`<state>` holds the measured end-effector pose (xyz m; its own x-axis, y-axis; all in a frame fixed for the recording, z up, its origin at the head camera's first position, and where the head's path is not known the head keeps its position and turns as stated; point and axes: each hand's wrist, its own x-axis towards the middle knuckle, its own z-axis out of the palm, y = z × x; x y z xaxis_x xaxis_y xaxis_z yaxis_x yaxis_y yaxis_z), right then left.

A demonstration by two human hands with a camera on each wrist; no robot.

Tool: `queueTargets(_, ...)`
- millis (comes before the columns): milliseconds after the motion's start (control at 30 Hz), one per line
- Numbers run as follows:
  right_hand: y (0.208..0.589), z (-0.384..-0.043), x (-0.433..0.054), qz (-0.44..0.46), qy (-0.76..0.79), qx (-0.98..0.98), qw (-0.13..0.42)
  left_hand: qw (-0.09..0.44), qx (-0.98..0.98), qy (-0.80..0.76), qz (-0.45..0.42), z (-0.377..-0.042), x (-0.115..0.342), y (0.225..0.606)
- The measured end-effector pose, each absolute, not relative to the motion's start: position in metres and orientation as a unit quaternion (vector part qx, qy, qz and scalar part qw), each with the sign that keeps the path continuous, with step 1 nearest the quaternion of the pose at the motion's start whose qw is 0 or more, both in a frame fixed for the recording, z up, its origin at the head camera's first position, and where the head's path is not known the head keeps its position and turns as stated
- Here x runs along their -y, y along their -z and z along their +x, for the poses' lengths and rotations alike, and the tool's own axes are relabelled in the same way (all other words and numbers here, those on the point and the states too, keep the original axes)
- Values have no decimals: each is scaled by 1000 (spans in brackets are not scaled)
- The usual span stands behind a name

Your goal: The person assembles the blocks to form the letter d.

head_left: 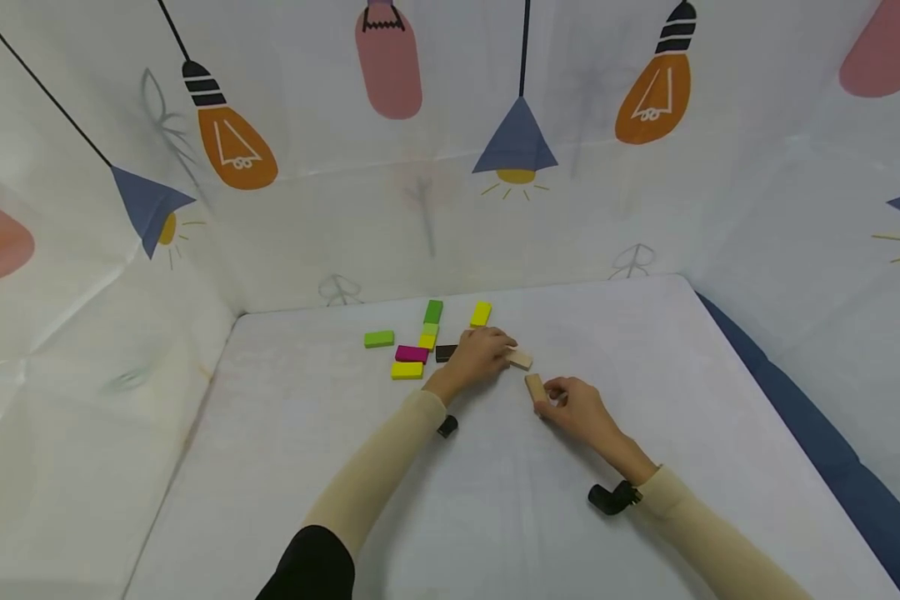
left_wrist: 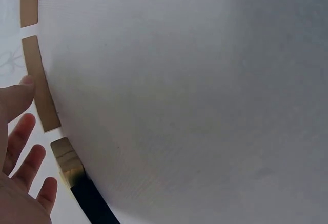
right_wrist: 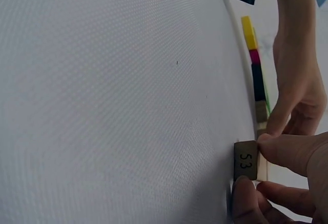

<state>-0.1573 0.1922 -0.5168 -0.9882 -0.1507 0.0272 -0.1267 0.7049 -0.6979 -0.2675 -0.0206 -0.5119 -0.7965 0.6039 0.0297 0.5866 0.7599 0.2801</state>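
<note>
In the head view my left hand (head_left: 483, 354) reaches over a plain wooden block (head_left: 520, 358) lying flat. The left wrist view puts its thumb at this block's (left_wrist: 41, 88) upper edge, the other visible fingers loose and the index finger hidden. Just to the right, my right hand (head_left: 579, 408) pinches a second wooden block (head_left: 536, 388) between thumb and fingers. Marked "53" on its end, this block (right_wrist: 246, 160) appears close over the table in the right wrist view. A dark block (head_left: 446, 353) lies partly behind my left hand.
Left of the hands lie a magenta block (head_left: 412, 354), a yellow block (head_left: 407, 371) and a light green block (head_left: 378, 339). Farther back are a green block (head_left: 433, 312) and another yellow block (head_left: 481, 314). Printed cloth walls (head_left: 450, 225) border the white table (head_left: 307, 467).
</note>
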Motion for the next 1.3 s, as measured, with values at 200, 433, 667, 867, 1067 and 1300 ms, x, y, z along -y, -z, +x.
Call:
queueTargets(200, 517, -157, -192, -78, 370, -925, 16, -24, -945, -198, 259, -256, 24, 507)
queueTargets(433, 515, -157, -194, -78, 370, -925, 13, -3, -934, -306, 183, -244, 21, 508)
queueTargets(667, 516, -157, -193, -69, 375, -924, 16, -8, -933, -338, 122, -242, 12, 514)
queueTargets(867, 515, -156, -191, -65, 378, -923, 18, -16, -945, -320, 66, -241, 7, 520)
queueTargets(1067, 516, -156, -191, -66, 377, -924, 16, -15, -953, -297, 60, -242, 4, 522)
queueTargets(1300, 517, -154, -191, -63, 380, -923, 10, 10, -954, -293, 70, -248, 3, 519)
